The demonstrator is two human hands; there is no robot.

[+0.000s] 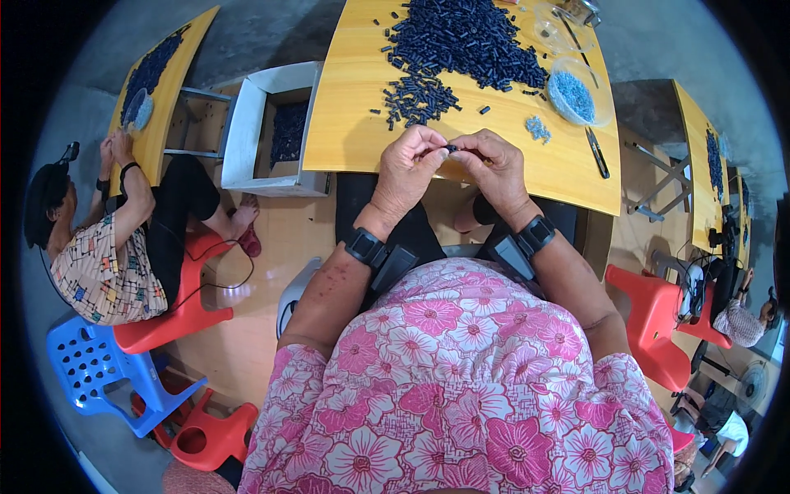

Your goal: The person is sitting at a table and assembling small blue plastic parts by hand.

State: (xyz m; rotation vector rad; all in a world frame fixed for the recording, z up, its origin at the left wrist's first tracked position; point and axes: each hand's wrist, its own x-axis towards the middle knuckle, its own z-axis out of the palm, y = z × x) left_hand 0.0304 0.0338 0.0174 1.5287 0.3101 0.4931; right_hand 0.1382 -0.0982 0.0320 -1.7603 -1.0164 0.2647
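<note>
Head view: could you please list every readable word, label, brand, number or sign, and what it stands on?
No text is readable.
Held dark piece: too small to tell.
White box: no legible lettering.
Black tool: any marking is too small to read.

The head-worn fisheye looks steeply down from close above, table [346,107] at twelve o'clock, flowered shirt [461,379] at six.
</note>
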